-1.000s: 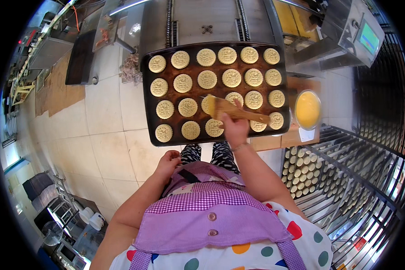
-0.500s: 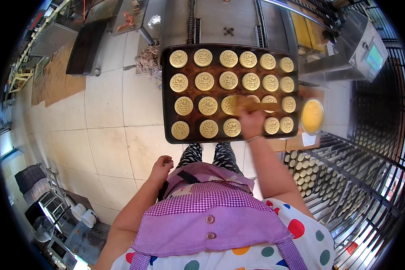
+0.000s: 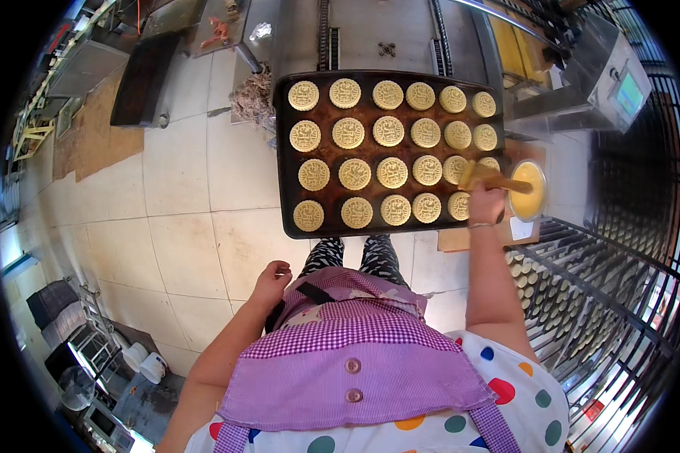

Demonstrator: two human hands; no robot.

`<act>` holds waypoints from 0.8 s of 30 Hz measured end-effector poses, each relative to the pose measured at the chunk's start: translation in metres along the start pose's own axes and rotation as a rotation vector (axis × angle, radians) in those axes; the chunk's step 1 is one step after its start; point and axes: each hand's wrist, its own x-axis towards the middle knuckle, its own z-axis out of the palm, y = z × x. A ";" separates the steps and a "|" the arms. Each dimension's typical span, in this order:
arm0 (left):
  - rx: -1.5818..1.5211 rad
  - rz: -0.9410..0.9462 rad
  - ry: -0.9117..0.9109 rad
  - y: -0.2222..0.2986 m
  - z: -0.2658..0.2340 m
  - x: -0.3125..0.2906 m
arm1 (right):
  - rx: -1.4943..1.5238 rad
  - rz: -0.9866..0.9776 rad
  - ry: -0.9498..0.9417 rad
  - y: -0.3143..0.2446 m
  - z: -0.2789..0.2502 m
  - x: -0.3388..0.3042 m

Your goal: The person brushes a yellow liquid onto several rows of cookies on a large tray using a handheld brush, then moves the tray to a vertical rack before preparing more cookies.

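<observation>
In my right hand (image 3: 488,202) is a pastry brush (image 3: 499,180), gripped by its wooden handle. Its bristles are over the tray's right side, at the third row of round stamped mooncakes (image 3: 392,173). Several rows of these pale yellow cakes lie on a dark baking tray (image 3: 378,215). The handle's end reaches over a bowl of yellow liquid (image 3: 524,198), which looks like egg wash, just right of the tray. The brush and hand partly cover the cakes at the lower right corner. My left hand (image 3: 273,282) hangs by the apron, fingers curled in, nothing seen in them.
Beyond the tray is a metal machine with chains (image 3: 381,34). A scale-like device with a screen (image 3: 629,94) stands at the right. Below it, a black rack (image 3: 582,279) holds trays of more cakes. Another dark tray (image 3: 147,79) is at the far left above the tiled floor (image 3: 181,204).
My right hand has carried the brush rightward across the tray, from the middle cakes to the right side near the bowl. The left hand stays almost still. The view has shifted slightly.
</observation>
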 end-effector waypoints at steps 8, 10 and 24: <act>0.058 0.077 -0.006 0.039 0.009 0.006 | 0.337 -0.126 -0.620 -0.094 0.055 -0.180; 0.066 0.097 -0.010 0.043 0.013 0.007 | 0.369 -0.104 -0.486 -0.079 0.046 -0.168; 0.126 0.060 -0.058 0.038 0.016 0.008 | 0.352 0.086 -0.496 -0.030 -0.008 -0.122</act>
